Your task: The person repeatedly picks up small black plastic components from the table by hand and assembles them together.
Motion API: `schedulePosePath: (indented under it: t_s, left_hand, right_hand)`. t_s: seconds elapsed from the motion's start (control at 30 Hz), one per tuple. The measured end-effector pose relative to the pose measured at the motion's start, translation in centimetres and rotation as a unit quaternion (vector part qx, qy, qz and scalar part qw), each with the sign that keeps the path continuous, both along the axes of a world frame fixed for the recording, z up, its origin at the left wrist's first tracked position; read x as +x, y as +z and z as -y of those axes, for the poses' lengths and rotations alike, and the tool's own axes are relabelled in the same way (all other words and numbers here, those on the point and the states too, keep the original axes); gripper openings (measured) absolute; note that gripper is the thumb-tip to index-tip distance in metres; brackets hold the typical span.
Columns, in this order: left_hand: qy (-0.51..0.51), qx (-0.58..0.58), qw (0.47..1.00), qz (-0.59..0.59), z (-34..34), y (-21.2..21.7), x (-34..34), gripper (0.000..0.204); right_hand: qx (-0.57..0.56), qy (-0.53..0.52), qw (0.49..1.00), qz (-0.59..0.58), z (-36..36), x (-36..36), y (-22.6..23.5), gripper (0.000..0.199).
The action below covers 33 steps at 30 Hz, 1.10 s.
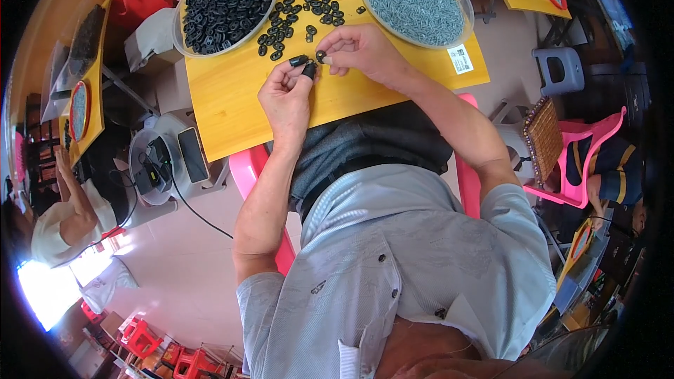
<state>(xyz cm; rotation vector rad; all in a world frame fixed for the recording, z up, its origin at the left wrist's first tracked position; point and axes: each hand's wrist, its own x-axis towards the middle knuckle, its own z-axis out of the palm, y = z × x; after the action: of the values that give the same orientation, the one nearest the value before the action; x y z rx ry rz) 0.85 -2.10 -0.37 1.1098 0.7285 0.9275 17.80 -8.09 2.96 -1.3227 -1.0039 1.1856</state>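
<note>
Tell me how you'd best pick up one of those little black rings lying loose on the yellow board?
Probably pinch a loose black ring across its outer rim with thumb and forefinger, coming straight down from above. The rings lie flat on the yellow board, so there's little side to grab, and those at the pile's edge have free space around them. The right hand already holds one this way, by fingertips.

The left hand (284, 95) and right hand (361, 49) pinch small black oval plastic rings (309, 64) over the yellow wooden board (225, 105); beyond the grip lie loose rings (298, 17), far-left of it the clear round tub of rings (225, 7), far-right the clear round tub of grey pins (415, 1)
</note>
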Motion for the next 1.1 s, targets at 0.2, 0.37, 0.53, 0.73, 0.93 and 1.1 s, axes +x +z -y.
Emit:
schedulePosePath:
  t_s: [0.2,0.37,0.53,0.73,0.93,1.1]
  left_hand:
    - [-0.01,-0.015,1.0,0.001,-0.01,0.07,0.06,0.015]
    - [-0.016,-0.036,0.999,0.009,-0.01,0.23,0.09,0.016]
    - [-0.021,-0.027,0.999,-0.018,-0.17,0.29,-0.04,0.02]
    - [-0.013,-0.055,0.998,-0.007,-0.21,0.44,0.09,0.018]
    - [-0.017,-0.064,0.998,-0.004,-0.23,0.59,0.14,0.015]
    - [-0.015,-0.066,0.998,0.0,-0.19,0.65,0.15,0.015]
  right_hand:
    - [0.003,0.009,1.0,0.026,0.03,-0.25,-0.09,0.021]
    - [0.007,-0.014,1.0,0.013,0.0,-0.33,-0.17,0.022]
    - [0.007,-0.003,1.0,0.019,-0.02,-0.32,-0.17,0.019]
    - [0.009,-0.009,1.0,0.016,-0.08,-0.4,-0.33,0.02]
    - [0.015,-0.013,1.0,0.023,-0.06,-0.51,-0.46,0.02]
    - [0.008,-0.015,0.999,0.033,0.04,-0.59,-0.35,0.019]
